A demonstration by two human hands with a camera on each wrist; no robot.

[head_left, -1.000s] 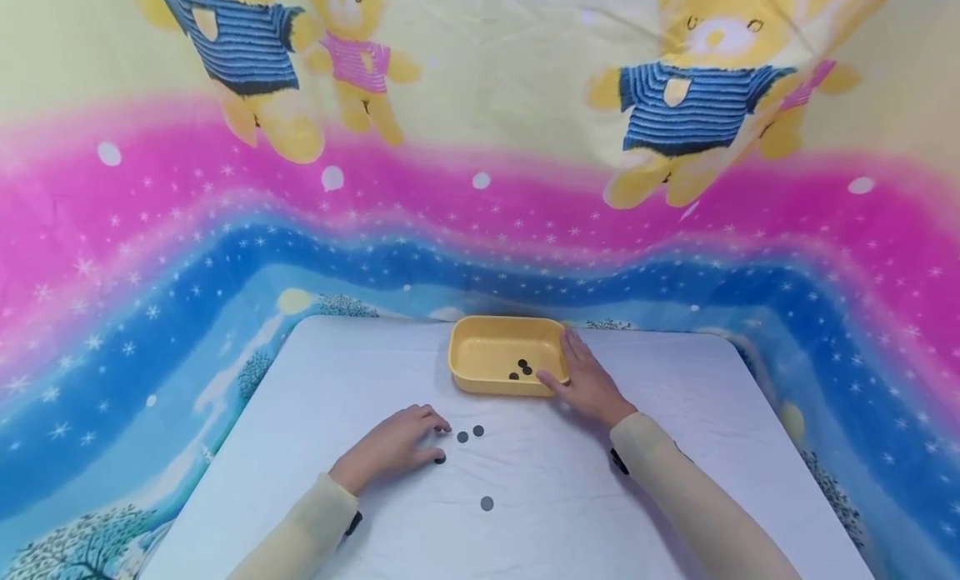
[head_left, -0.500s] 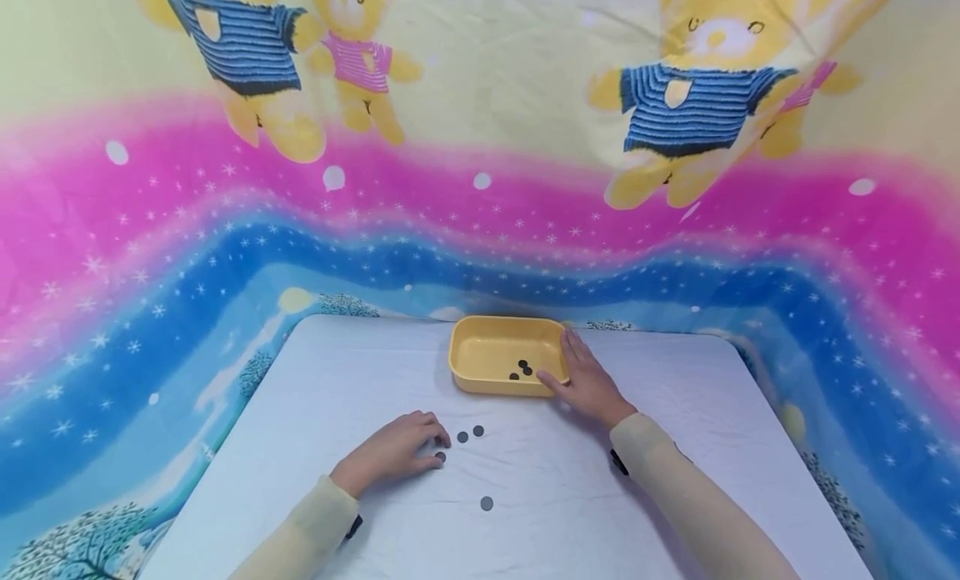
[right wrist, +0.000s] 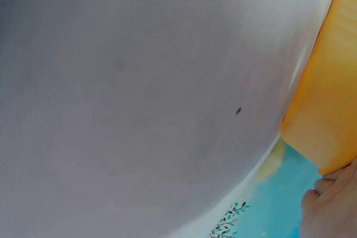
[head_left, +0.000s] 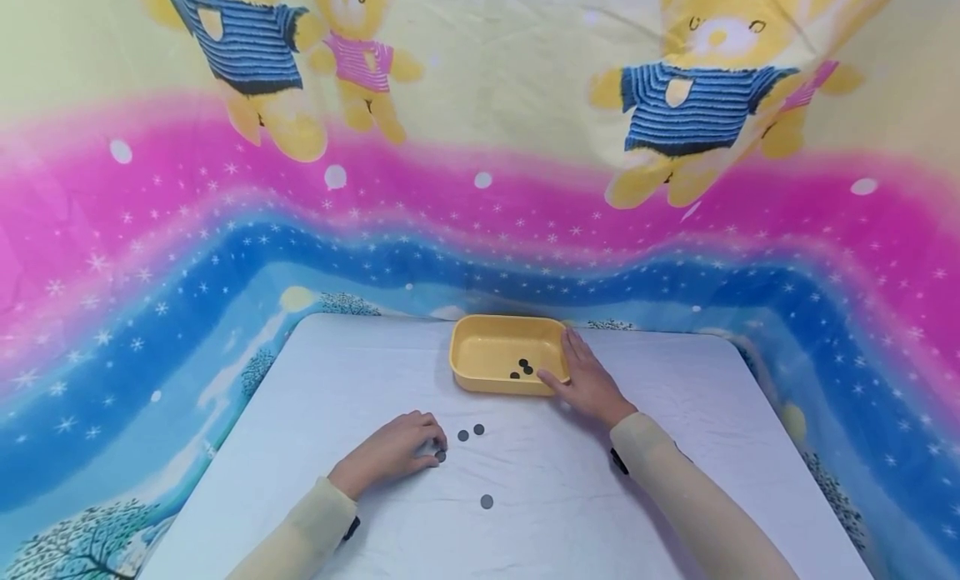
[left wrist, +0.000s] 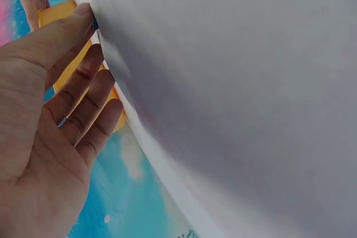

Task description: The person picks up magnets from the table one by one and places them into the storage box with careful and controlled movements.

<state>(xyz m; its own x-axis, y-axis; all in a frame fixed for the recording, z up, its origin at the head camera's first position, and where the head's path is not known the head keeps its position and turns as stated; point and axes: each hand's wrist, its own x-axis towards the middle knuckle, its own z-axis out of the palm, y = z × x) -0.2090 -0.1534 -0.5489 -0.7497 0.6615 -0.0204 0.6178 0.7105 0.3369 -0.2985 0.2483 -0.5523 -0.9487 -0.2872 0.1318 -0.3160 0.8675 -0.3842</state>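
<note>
My left hand (head_left: 393,449) is low over the white table, its thumb and forefinger pinching a small dark grey round disc (head_left: 441,457). In the left wrist view, the edge of this disc (left wrist: 95,24) shows at the thumb tip, while the other fingers curl loosely. Just right of the hand lie two similar discs (head_left: 463,436) (head_left: 478,430), and another disc (head_left: 487,502) lies nearer the front. My right hand (head_left: 592,386) holds the right end of a yellow rectangular container (head_left: 480,386), thumb over its rim and fingers along its side. Inside are three dark discs (head_left: 528,370).
The white-covered table (head_left: 360,355) has its back edge just behind the container. A printed curtain (head_left: 480,230) with bears and snowflakes hangs behind and around the table.
The left fingers have drawn in toward the thumb, closing around the nearest disc. The right hand and the container stay in place.
</note>
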